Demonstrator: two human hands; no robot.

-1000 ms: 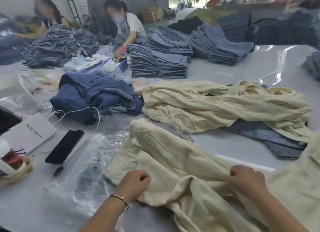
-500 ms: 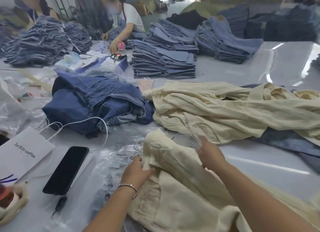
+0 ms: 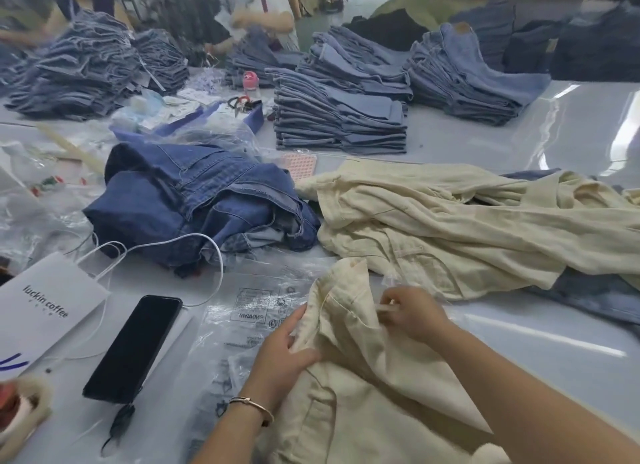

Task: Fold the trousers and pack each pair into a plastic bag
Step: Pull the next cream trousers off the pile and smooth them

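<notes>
At the near edge of the table [image 3: 519, 352], a pair of cream trousers [image 3: 346, 387] lies bunched under both of the person's hands. The left hand [image 3: 284, 356] grips a fold of the cloth, thumb on top and fingers curled beneath. The right hand [image 3: 412, 313] is curled at the raised upper edge of the trousers, pinching a thin clear strip there; what the strip is I cannot tell. Just left of the trousers lies a flat plastic bag [image 3: 242, 311] with printed warnings, partly under the cloth. Further left rest a dark phone [image 3: 135, 347] and a white paper bag [image 3: 45, 307] marked luckin coffee. Beyond them sit a heap of dark jeans [image 3: 194, 200] and loose cream garments [image 3: 467, 228]. Farther back stand stacks of folded jeans [image 3: 339, 117], with other workers [image 3: 263, 16] at the far side.
</notes>
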